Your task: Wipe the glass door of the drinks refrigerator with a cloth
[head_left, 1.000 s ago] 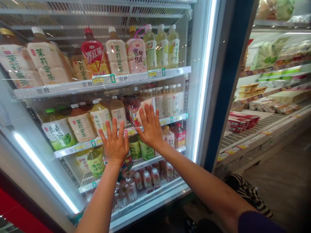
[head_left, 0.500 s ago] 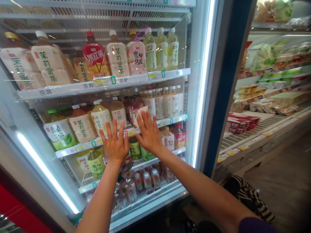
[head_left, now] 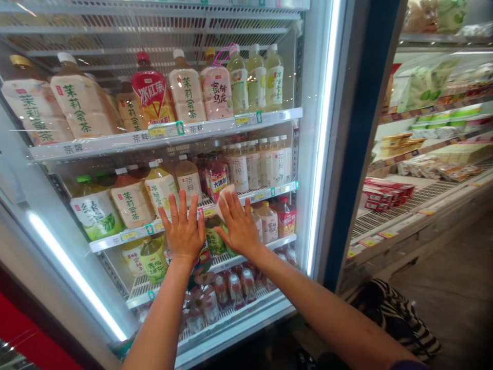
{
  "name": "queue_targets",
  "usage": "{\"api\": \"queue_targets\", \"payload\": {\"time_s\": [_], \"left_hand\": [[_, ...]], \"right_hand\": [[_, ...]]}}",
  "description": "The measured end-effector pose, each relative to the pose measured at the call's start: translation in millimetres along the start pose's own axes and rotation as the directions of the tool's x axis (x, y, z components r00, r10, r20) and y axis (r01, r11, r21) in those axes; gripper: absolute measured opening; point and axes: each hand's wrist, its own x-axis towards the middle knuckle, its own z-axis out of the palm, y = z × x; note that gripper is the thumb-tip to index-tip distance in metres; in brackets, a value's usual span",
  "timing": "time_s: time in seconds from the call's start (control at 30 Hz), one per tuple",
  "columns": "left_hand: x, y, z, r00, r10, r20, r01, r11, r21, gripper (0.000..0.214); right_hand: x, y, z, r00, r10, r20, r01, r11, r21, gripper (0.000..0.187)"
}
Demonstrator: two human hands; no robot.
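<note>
A glass door [head_left: 127, 154] fills the left and middle of the view, shutting in a cooler with 4 wire shelves of bottled tea. To its right runs a dark blue post [head_left: 358, 139], and right of that stands an open case [head_left: 419, 205] with packets and red boxes, farther off. The top shelf [head_left: 162, 134] carries big pale bottles [head_left: 79, 105] and 1 red-labelled bottle [head_left: 151, 92]; the next shelf down [head_left: 192, 216] holds a green-labelled bottle [head_left: 96, 213] at the left and smaller bottles toward the right. Near the floor at lower right lies a striped cloth [head_left: 396, 313].

Both arms reach up from the near edge to the glass at mid height. The left hand [head_left: 184, 230] lies flat on the door, fingers spread wide, holding nothing. The right hand [head_left: 239, 223], just beside it on the right and not touching it, is also flat with fingers apart, and it presses a small white rag [head_left: 223, 198] against the glass; the rag shows above and left of the fingertips, in front of the second shelf's edge.
</note>
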Motion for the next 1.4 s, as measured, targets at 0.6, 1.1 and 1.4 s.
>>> {"api": "queue_targets", "payload": {"time_s": [0.6,1.1,1.4], "left_hand": [[-1.8,-0.8,0.5,0.999,-0.04,0.034,0.042,0.998,-0.056,0.071],[-1.7,-0.8,0.7,0.998,-0.054,0.032,0.056,0.996,-0.076,0.065],[-2.7,-2.7,0.4,0.998,-0.044,0.034,0.047,0.996,-0.07,0.068]], "right_hand": [[59.1,21.9,-25.1,0.997,0.031,-0.069,-0.034,0.999,-0.038,0.096],[13.3,31.9,-4.6,1.0,-0.023,-0.019,0.022,1.0,-0.017,0.094],[-61.8,21.2,15.0,0.994,-0.107,-0.001,0.107,0.994,-0.022,0.091]]}}
